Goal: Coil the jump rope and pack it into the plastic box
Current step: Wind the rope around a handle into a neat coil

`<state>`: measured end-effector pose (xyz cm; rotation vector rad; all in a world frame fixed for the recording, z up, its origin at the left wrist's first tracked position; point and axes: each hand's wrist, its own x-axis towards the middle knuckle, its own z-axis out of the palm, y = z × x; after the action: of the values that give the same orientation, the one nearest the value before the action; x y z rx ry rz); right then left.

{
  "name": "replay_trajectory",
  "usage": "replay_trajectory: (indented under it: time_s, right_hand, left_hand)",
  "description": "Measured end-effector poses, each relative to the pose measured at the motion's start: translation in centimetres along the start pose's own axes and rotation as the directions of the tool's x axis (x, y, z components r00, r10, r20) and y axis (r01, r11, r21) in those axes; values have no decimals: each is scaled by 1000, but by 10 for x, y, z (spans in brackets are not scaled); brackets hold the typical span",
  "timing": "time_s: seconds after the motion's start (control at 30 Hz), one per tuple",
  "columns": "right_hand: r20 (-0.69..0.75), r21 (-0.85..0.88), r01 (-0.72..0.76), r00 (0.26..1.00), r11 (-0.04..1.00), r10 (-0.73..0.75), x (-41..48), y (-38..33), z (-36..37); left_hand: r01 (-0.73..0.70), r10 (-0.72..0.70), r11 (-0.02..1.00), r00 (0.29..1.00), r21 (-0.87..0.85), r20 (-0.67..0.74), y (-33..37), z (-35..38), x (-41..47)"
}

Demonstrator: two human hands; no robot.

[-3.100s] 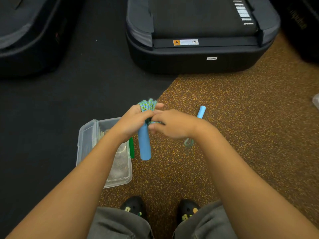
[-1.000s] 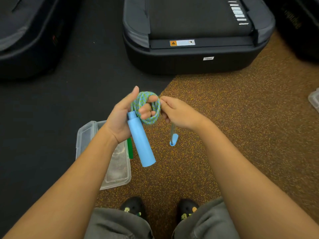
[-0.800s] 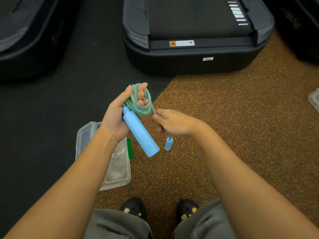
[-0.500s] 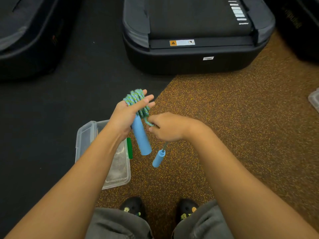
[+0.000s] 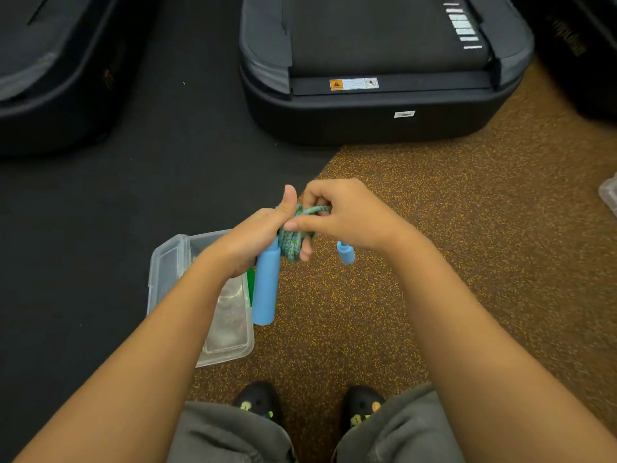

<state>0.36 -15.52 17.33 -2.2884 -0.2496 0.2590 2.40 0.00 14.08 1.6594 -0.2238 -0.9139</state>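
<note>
A white label with an orange warning triangle point(image 5: 354, 84) is showing on the rear edge of the black treadmill point(image 5: 377, 61); its print is too small to read, as is the small white tag point(image 5: 404, 114) below it. In front of the treadmill, the left hand point(image 5: 257, 238) is closing its grip around the braided green-and-blue jump rope point(image 5: 292, 243), thumb sticking up, with one smooth light-blue cylindrical handle point(image 5: 266, 285) hanging down from it. The right hand point(image 5: 344, 215) is pinching a strand of the rope at the top of the bundle, and the second light-blue handle point(image 5: 346, 252) is dangling short beneath it. Compared with half a second ago, the hands are sitting closer together, the coils are bunched tighter and the second handle is hanging nearer the right hand. The clear rectangular plastic box point(image 5: 230, 329) is lying open on the floor nearer the person than the treadmill, under the left forearm, where black matting meets brown speckled rubber flooring point(image 5: 467, 228).
</note>
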Motion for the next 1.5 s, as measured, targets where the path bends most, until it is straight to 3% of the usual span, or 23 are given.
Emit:
replay_trajectory:
  time_s: [0.13,0.23,0.4,0.6,0.73,0.9,1.07,1.2,1.33,1.5]
  right_hand:
    - [-78,216,9,997,976,8,1,8,-1]
    - [-107,272,13,994,962,17,4,13,5]
    - [-12,407,-69,997,911,81,6,18,14]
    - [57,357,-149,989,922,137,8,24,24]
    - [180,271,-201,971,941,156,8,26,32]
    - [287,242,-233,945,942,160,6,25,32]
    - [268,153,-210,949,966,164,6,19,29]
    - [274,-53,-93,956,994,104,6,14,31]
    - [278,-185,-40,956,982,91,5,10,31]
    - [248,-199,-131,952,971,180,5,13,28]
  left_hand:
    - [-56,71,984,994,-168,88,-1,-5,-3]
    - [-92,128,953,986,-289,106,-4,-7,-3]
    - [-100,143,918,986,-383,85,-8,-11,-5]
    - [-236,241,734,967,-637,-81,-3,-15,-3]
    - [-285,255,633,955,-720,-154,-2,-19,-2]
    - [-334,168,693,936,-639,-308,-3,-16,1]
    - [-354,123,764,900,-539,-417,-2,-11,5]
    - [-331,89,777,900,-536,-427,-3,-10,9]
    - [-236,41,868,911,-438,-411,-6,-9,11]
    - [-239,22,831,917,-503,-399,1,-12,5]
